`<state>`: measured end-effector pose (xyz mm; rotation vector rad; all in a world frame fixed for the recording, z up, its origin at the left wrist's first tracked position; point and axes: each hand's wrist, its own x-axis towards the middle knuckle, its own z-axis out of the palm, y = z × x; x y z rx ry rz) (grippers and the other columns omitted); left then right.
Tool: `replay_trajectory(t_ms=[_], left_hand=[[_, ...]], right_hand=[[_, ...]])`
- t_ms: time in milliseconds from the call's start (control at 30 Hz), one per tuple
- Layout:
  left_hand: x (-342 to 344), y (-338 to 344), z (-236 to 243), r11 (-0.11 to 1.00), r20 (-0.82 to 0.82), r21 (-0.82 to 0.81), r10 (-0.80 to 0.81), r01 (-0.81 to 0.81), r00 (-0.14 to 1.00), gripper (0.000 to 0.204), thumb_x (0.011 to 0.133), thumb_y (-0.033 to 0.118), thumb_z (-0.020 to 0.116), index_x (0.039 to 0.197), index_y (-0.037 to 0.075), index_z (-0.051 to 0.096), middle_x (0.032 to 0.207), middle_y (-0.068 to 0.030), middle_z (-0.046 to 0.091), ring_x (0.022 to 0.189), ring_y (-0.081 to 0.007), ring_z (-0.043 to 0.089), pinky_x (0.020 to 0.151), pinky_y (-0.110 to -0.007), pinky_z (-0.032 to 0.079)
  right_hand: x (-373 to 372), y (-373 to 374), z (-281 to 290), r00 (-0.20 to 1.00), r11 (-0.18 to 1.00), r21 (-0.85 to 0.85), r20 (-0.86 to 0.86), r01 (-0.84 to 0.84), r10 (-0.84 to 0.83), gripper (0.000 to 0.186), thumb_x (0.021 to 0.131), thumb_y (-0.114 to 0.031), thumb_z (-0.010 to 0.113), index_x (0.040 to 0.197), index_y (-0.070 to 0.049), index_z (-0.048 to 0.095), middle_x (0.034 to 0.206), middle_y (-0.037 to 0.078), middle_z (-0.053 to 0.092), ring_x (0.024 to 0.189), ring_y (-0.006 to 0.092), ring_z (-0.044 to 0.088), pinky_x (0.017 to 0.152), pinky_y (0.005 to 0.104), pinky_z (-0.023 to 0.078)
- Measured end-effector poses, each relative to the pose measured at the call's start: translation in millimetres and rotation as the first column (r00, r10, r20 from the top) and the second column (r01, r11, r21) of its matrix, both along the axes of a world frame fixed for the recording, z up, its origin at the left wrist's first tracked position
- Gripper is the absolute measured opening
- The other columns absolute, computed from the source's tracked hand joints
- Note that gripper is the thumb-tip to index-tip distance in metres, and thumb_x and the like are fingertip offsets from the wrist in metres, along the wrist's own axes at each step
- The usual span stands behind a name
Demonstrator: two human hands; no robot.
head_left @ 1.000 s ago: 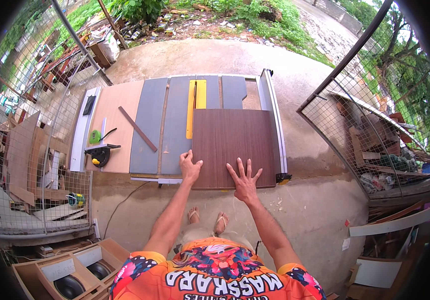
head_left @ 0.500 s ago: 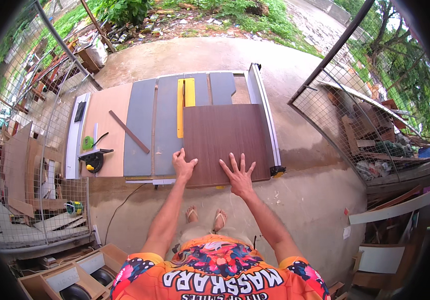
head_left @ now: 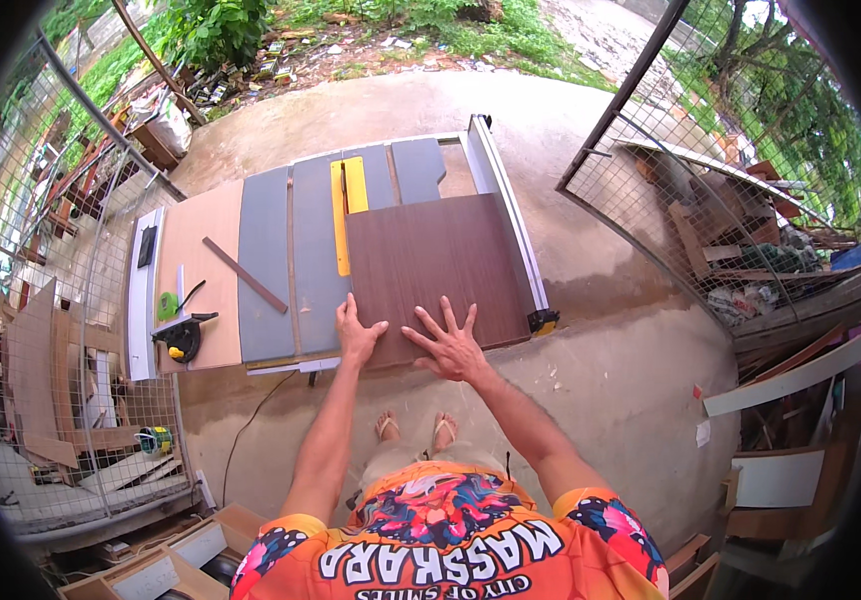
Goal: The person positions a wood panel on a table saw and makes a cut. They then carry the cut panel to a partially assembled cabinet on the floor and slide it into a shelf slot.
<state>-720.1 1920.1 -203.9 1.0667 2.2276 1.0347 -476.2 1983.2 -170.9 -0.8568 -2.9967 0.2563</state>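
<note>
A dark brown wood-grain board [head_left: 431, 260] lies flat on the grey table saw top [head_left: 266, 240], over part of the yellow insert plate [head_left: 342, 235] around the blade slot. Its right side runs along the silver rail fence [head_left: 507, 215]. At the near left corner, my left hand [head_left: 358, 335] grips the board's edge, fingers along the side and thumb on the face. My right hand [head_left: 448, 345] rests flat on the board near its front edge, fingers spread. The board hides whatever is beneath it.
Left of the saw top, a tan panel [head_left: 191, 225] carries a thin brown strip [head_left: 244, 274], a green tape measure [head_left: 168, 305] and a black mitre gauge [head_left: 184, 338]. A cord [head_left: 241, 435] trails across the concrete floor. Wire mesh gates [head_left: 641, 150] and scrap wood stand at both sides.
My right hand has slid left across the board, closer to my left hand. The whole view has shifted and tilted slightly; the board stays against the fence.
</note>
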Motion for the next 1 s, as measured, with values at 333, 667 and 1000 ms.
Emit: replay_trajectory(t_ms=[333, 667, 1000], left_hand=[[6.9, -86.9, 8.3, 0.915, -0.347, -0.159, -0.404, 0.372, 0.846, 0.134, 0.058, 0.025, 0.097, 0.166, 0.002, 0.021, 0.165, -0.0180, 0.036, 0.143, -0.0364, 0.038, 0.120, -0.049, 0.032], [-2.7, -76.8, -2.3, 0.911, -0.427, -0.099, -0.402, 0.400, 0.810, 0.126, 0.059, 0.023, 0.095, 0.162, 0.000, 0.028, 0.163, -0.0155, 0.043, 0.140, -0.0321, 0.042, 0.111, -0.050, 0.036], [-4.4, -71.1, 2.3, 0.903, -0.451, -0.153, -0.425, 0.401, 0.785, 0.127, 0.060, 0.027, 0.096, 0.163, -0.001, 0.026, 0.162, -0.0172, 0.042, 0.140, -0.0328, 0.041, 0.110, -0.051, 0.035]], right_hand=[[-1.6, 0.6, -2.8, 1.000, 1.000, 0.007, -0.023, 0.008, -0.008, 0.078, 0.091, -0.069, 0.060, 0.161, -0.044, 0.036, 0.175, 0.000, 0.020, 0.159, 0.0489, 0.006, 0.107, 0.0918, 0.004], [-3.7, 5.5, -0.7, 1.000, 0.998, 0.065, -0.027, -0.013, 0.015, 0.081, 0.088, -0.067, 0.065, 0.160, -0.041, 0.038, 0.173, 0.001, 0.025, 0.158, 0.0493, 0.010, 0.106, 0.0927, 0.007], [-7.0, 12.0, -0.2, 1.000, 0.995, 0.094, -0.007, -0.025, 0.025, 0.081, 0.088, -0.068, 0.064, 0.160, -0.042, 0.037, 0.173, 0.001, 0.024, 0.158, 0.0484, 0.011, 0.106, 0.0924, 0.011]])
